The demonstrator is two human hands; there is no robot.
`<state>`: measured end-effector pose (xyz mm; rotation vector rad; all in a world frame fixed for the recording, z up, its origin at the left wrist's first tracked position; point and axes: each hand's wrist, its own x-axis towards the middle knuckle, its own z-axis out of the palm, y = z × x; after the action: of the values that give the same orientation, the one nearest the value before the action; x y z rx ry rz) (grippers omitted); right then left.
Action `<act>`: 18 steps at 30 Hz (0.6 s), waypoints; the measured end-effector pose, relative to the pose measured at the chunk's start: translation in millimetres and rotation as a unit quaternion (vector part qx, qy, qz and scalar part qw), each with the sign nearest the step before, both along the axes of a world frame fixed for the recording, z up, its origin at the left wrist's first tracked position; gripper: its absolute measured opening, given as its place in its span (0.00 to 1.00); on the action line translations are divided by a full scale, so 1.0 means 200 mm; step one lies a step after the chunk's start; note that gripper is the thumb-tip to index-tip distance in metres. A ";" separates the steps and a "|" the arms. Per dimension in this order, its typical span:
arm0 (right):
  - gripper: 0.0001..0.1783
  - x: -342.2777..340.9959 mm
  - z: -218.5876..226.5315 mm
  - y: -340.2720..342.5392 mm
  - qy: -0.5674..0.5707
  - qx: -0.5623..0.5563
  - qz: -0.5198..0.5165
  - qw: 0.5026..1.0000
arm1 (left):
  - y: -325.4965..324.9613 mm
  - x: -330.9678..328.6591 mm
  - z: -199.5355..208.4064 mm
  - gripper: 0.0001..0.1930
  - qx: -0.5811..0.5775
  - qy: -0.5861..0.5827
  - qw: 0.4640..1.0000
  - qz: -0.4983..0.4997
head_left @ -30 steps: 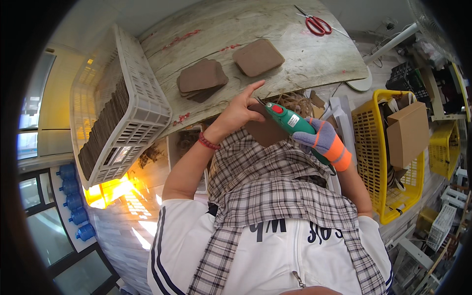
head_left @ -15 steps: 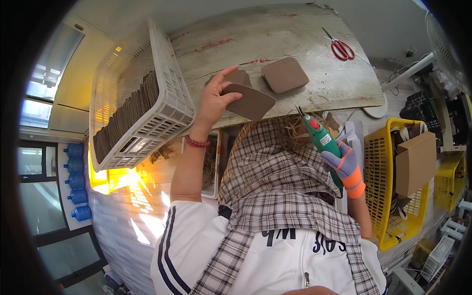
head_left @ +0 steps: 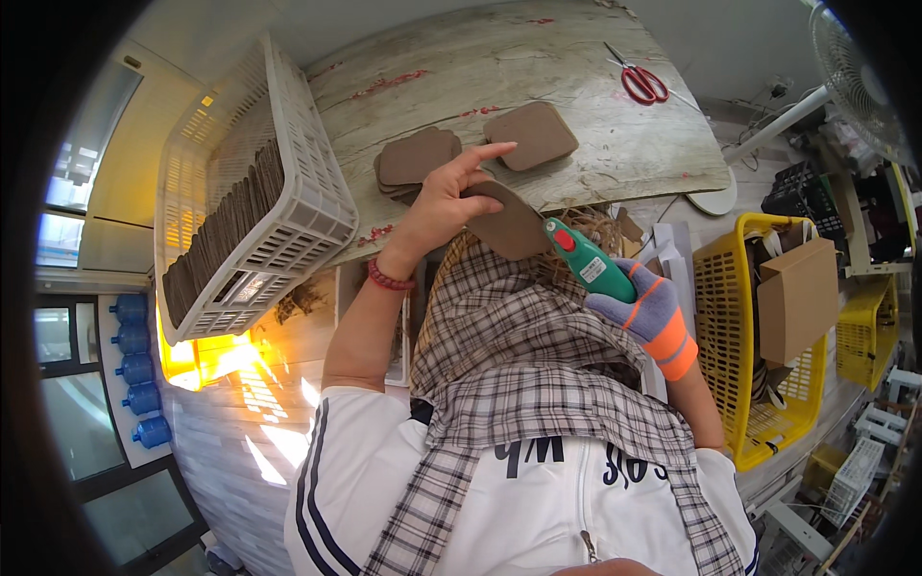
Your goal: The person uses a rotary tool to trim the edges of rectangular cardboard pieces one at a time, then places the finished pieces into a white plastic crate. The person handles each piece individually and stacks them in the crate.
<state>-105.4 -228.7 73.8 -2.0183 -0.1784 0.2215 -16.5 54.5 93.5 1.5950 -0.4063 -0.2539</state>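
Observation:
My bare left hand (head_left: 444, 207), with a red bead bracelet at its wrist, pinches a flat brown pad with rounded corners (head_left: 511, 226) between thumb and fingers. The pad is held over my lap, just off the table's near edge. In a grey and orange glove, my right hand (head_left: 642, 312) grips a green handheld power tool (head_left: 594, 269) with a red button. The tool's tip is at the pad's right edge; whether they touch I cannot tell. Beyond my left hand lie a left stack of brown pads (head_left: 418, 156) and a right stack (head_left: 533, 136).
Red-handled scissors (head_left: 643, 84) lie on the worn wooden table (head_left: 423, 48). At left, a white plastic crate (head_left: 322, 197) holds a row of brown pads. To the right stands a yellow basket (head_left: 720, 326) with a cardboard box (head_left: 799, 302). Straw-like fibres (head_left: 591, 230) lie below the table edge.
The green tool has come left and lower, to the pad's edge. My left hand has shifted right and down with the pad, which is now tilted more steeply.

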 end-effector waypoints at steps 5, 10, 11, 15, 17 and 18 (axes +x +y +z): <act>0.29 0.01 -0.01 0.01 0.004 0.013 0.015 1.000 | -0.03 -0.02 -0.02 0.34 -0.012 0.055 0.998 -0.018; 0.30 0.01 -0.04 0.03 0.051 0.076 0.005 0.996 | -0.06 -0.03 -0.05 0.34 -0.034 0.058 0.997 -0.031; 0.30 0.02 -0.03 0.04 0.065 0.080 0.006 0.995 | -0.06 -0.03 -0.04 0.34 -0.041 0.065 0.996 -0.035; 0.29 0.03 -0.01 0.08 0.077 0.087 0.005 0.993 | -0.05 -0.03 -0.09 0.32 -0.030 0.055 0.998 -0.018; 0.28 0.05 -0.01 0.08 0.068 0.082 -0.007 0.994 | 0.02 -0.01 -0.08 0.31 -0.031 0.029 0.998 0.041; 0.27 0.05 -0.01 0.06 0.066 0.075 -0.020 0.995 | 0.09 0.02 -0.07 0.27 -0.049 0.027 0.993 0.104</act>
<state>-95.9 -216.6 71.7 -1.8488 -0.0697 0.3055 -12.4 73.4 79.7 1.5171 -0.2050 -0.1147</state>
